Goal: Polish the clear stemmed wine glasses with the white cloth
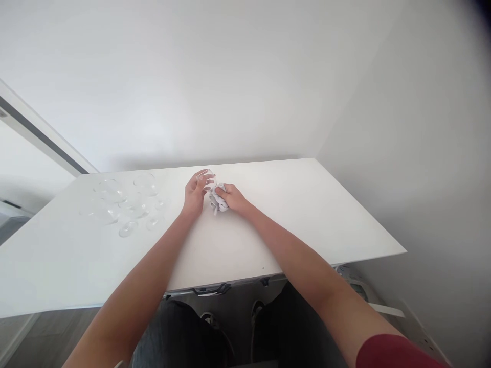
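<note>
My left hand (195,191) is wrapped round a clear glass (207,177) held just above the white table (291,214), near its middle. Right beside it, my right hand (231,197) is closed on a crumpled white cloth (218,200) that is pressed against the glass. The two hands touch each other around the glass. Most of the glass is hidden behind my fingers and the cloth.
Several clear stemmed glasses (126,202) stand in a group on the left part of the table. A white wall runs behind the table and along its right side. Below the table's front edge I see my legs and shoes (209,319).
</note>
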Demonstrator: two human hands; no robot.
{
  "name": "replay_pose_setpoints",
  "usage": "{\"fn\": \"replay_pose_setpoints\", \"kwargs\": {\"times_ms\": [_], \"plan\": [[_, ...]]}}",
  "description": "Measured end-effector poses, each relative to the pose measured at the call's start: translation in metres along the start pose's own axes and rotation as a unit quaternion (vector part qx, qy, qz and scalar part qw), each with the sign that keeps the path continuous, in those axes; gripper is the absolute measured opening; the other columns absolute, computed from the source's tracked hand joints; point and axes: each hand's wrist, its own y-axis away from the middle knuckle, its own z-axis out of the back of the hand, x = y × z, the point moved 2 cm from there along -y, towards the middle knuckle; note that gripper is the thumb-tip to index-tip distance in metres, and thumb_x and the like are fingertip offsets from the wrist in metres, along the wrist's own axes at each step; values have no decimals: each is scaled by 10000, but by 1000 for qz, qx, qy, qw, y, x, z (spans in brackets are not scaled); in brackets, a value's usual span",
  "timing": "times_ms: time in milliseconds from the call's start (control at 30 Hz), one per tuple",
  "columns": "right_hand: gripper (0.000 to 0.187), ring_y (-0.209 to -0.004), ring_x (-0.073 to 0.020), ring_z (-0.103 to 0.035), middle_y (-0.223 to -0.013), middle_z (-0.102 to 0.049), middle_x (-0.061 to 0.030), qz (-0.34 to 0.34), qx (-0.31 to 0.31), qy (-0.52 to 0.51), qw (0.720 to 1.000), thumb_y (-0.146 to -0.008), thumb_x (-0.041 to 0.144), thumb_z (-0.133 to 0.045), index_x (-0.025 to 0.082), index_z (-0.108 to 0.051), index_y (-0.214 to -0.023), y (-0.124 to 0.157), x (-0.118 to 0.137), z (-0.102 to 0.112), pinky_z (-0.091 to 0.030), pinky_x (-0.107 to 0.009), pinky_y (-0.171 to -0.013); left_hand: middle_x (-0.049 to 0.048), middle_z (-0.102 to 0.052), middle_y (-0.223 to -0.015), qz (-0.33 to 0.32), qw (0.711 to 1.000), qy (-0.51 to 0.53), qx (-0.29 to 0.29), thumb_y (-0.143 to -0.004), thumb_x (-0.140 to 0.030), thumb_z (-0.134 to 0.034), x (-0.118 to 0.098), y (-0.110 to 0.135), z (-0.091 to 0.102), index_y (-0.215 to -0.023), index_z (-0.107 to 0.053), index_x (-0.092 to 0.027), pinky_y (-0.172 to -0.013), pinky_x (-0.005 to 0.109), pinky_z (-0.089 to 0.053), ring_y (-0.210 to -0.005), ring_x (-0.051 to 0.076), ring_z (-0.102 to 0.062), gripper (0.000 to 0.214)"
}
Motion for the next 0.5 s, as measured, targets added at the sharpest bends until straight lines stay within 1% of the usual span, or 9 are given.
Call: {"fn": "replay_pose_setpoints", "kwargs": {"times_ms": [67, 167, 200, 233, 267, 300, 400, 433, 500], "plan": [[377, -545, -125, -573, -613, -616, 17, 12, -118, -33, 992, -873, 525, -731, 190, -610, -750, -6, -3, 12, -482, -238, -532, 135, -696, -1259, -21, 1000, 19, -5, -912, -570, -671, -2, 0, 0, -1242, -666, -244, -752, 315, -569, -1011, 213, -691, 464], [283, -706, -134, -656, -779, -700, 1, 53, -300, -114, 945, -897, 480, -704, 210, -635, -848, -7, 0, 34, -536, -239, -649, 128, -629, -1380, -47, 998, 39, -15, -874, -553, -731, -2, 0, 2, -1266, -624, -290, -850, 384, -602, -1146, 250, -667, 484], [254, -751, -135, -674, -828, -718, -3, 63, -332, -141, 931, -909, 463, -688, 217, -634, -877, -6, 2, 39, -547, -243, -684, 120, -612, -1401, -53, 997, 43, -19, -861, -540, -752, -2, 0, 2, -1266, -611, -306, -893, 410, -603, -1193, 261, -649, 489], [231, -775, -136, -685, -855, -727, -6, 65, -342, -165, 923, -917, 446, -676, 221, -630, -891, -5, 5, 41, -554, -246, -705, 113, -599, -1413, -61, 997, 45, -21, -851, -530, -767, -2, 0, 3, -1264, -599, -319, -927, 431, -601, -1234, 268, -630, 494], [220, -781, -138, -690, -862, -729, -9, 59, -329, -190, 923, -923, 435, -664, 221, -626, -894, -4, 7, 41, -559, -249, -713, 107, -587, -1423, -71, 996, 46, -19, -845, -525, -776, -2, 0, 3, -1263, -588, -330, -950, 447, -597, -1265, 273, -612, 498], [219, -776, -143, -692, -857, -728, -13, 46, -296, -214, 930, -927, 432, -654, 218, -624, -894, -4, 9, 39, -563, -255, -711, 104, -572, -1434, -82, 996, 44, -11, -841, -521, -780, -3, 0, 2, -1266, -577, -338, -966, 458, -594, -1286, 277, -595, 505], [248, -718, -158, -684, -817, -712, -16, -26, -161, -257, 952, -919, 453, -656, 206, -634, -929, -3, 11, 23, -570, -276, -665, 108, -521, -1466, -104, 993, 35, 46, -826, -515, -796, -8, 4, -5, -1280, -558, -345, -998, 473, -581, -1298, 278, -571, 540], [261, -683, -156, -673, -797, -702, -13, -50, -142, -258, 955, -911, 460, -668, 203, -636, -944, -2, 11, 18, -564, -275, -636, 109, -506, -1472, -105, 991, 34, 72, -816, -513, -805, -10, 5, -8, -1281, -557, -343, -1015, 479, -571, -1297, 277, -566, 553], [275, -593, -138, -622, -731, -665, 0, -92, -147, -243, 954, -896, 466, -692, 201, -628, -929, -1, 9, 14, -534, -261, -573, 105, -495, -1467, -95, 987, 37, 123, -794, -509, -826, -14, 9, -15, -1273, -560, -343, -1046, 493, -552, -1299, 276, -558, 573]]}}
